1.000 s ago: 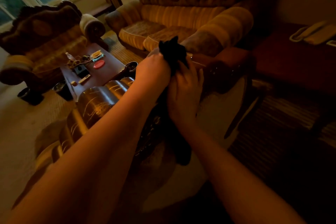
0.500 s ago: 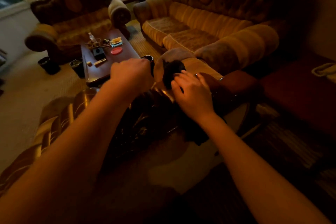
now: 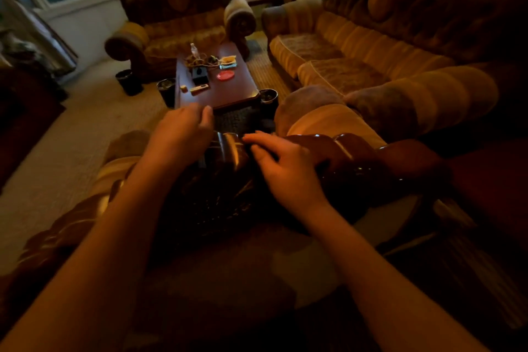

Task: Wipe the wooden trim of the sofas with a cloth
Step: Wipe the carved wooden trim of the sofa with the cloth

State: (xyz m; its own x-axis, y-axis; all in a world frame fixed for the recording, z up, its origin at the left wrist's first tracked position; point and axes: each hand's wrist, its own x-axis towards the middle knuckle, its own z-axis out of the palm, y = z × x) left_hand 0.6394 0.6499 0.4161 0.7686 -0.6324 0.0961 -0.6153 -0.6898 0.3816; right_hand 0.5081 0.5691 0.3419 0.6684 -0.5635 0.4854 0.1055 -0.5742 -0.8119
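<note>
I find both hands at the carved top rail of the near sofa's back. The left hand (image 3: 183, 134) sits on the far side of the trim (image 3: 228, 148), fingers curled over the crest; whether they hold anything I cannot tell, since the fingertips drop out of sight behind the wood. The right hand (image 3: 285, 171) lies flat on the trim just beside it, fingers fairly straight and pressing down.

The cloth (image 3: 257, 148) is hard to make out in this dim light. A dark patch shows under the right fingertips and I judge that to be it, pinned between fingers and rail. Its full extent is not visible.

As to progress: the rail is glossy along its visible length, but gloss alone does not tell me which stretches have been wiped. I judge the work to be on this one sofa's top rail, near its middle. The long sofa (image 3: 371, 46) at right and the armchair (image 3: 177, 17) by the window both carry dark carved crests, well apart from the hands. Nothing shows whether they have been done. I would count them as outstanding, along with any lower trim, which I cannot see from here.

A low table (image 3: 231, 91) with small clutter stands between the seats.
</note>
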